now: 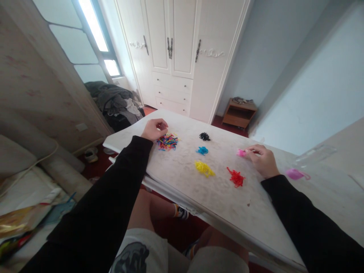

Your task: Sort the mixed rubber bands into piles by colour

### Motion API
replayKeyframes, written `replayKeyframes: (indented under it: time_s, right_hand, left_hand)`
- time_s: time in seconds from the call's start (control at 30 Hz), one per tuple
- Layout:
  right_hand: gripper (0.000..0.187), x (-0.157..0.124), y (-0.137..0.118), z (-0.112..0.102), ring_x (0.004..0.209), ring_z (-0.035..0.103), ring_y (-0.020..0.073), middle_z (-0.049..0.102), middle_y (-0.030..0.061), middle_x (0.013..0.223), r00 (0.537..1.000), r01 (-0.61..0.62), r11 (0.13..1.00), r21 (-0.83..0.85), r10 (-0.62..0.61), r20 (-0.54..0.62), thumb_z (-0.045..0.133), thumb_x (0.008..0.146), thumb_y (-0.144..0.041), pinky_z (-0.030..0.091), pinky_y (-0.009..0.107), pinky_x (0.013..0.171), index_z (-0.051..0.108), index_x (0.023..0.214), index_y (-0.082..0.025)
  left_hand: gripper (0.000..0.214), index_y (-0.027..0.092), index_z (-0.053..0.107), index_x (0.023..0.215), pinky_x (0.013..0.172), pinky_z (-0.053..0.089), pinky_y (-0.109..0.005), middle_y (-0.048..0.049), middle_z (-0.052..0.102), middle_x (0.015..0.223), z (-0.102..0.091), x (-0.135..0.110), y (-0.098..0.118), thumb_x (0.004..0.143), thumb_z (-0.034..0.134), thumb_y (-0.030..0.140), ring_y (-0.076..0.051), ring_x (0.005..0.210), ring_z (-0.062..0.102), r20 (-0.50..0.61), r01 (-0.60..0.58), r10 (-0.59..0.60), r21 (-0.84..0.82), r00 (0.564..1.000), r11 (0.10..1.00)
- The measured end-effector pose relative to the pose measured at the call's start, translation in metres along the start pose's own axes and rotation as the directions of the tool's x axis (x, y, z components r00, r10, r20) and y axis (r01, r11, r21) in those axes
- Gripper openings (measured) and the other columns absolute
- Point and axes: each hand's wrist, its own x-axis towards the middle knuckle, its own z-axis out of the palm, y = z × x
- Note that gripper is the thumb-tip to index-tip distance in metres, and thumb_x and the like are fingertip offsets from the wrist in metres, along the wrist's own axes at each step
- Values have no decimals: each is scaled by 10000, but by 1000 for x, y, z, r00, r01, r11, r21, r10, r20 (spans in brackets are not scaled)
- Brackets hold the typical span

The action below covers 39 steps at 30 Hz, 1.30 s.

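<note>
My left hand rests at the edge of a mixed pile of small coloured rubber bands. Its fingers are curled, with a gap between thumb and fingertips and nothing visible in them. Across the table, my right hand pinches at a small heap of pink rubber bands, thumb and forefinger together. Between the hands lie separate heaps of black bands, blue bands, yellow bands and red bands.
The white table has its near edge over my lap. Right of my right hand are a pink object with a loop and a clear plastic container. Behind stand a white wardrobe and a small wooden cabinet. Clothes are heaped at left.
</note>
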Motion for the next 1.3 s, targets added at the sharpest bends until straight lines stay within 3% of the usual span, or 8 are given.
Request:
replayKeyframes:
  time_s: [0.73,0.93,1.07,1.13,1.23,1.3]
  right_hand:
    - [235,-1,-2,1,789,643,227,724,69,813,999,-28,999,40,27,25,652,781,-397,543,368,766,748,724,-190]
    - [231,-1,-2,1,813,648,240,721,73,815,1000,20,999,30,-20,11,632,792,-390,530,387,788,727,724,-191]
    - [219,0,-2,2,829,646,249,716,70,807,999,35,999,26,-35,14,621,790,-380,517,395,796,713,709,-198]
    - [218,0,-2,3,824,643,247,716,69,809,999,33,999,31,-33,16,622,790,-381,515,392,789,714,710,-201]
    - [220,0,-3,3,823,640,245,715,68,803,999,38,999,37,-39,17,622,789,-387,514,387,780,712,704,-205]
    - [223,0,-3,3,824,638,246,713,69,799,999,43,998,35,-44,16,617,790,-389,512,385,774,708,701,-206]
  left_hand:
    - [203,134,729,819,644,554,-295,-71,726,760,1,2,-7,666,660,247,-175,677,667,13,-105,105,38,994,994]
    - [261,132,705,948,667,564,-289,-64,743,786,1,0,-4,708,670,231,-167,678,678,-3,-163,164,48,987,985]
    - [374,150,646,1143,746,577,-285,-53,756,903,9,-13,18,769,648,175,-145,720,685,-46,-319,333,184,942,930]
    - [360,169,627,1182,783,577,-272,-51,756,950,17,-24,33,822,629,164,-141,776,703,-17,-402,419,248,908,882]
    - [213,190,649,1106,800,573,-243,-50,762,936,32,-42,58,905,586,157,-140,836,728,89,-553,552,279,829,785]
    - [170,193,647,1077,804,577,-241,-57,766,939,41,-52,75,927,582,146,-142,845,735,126,-643,632,214,765,735]
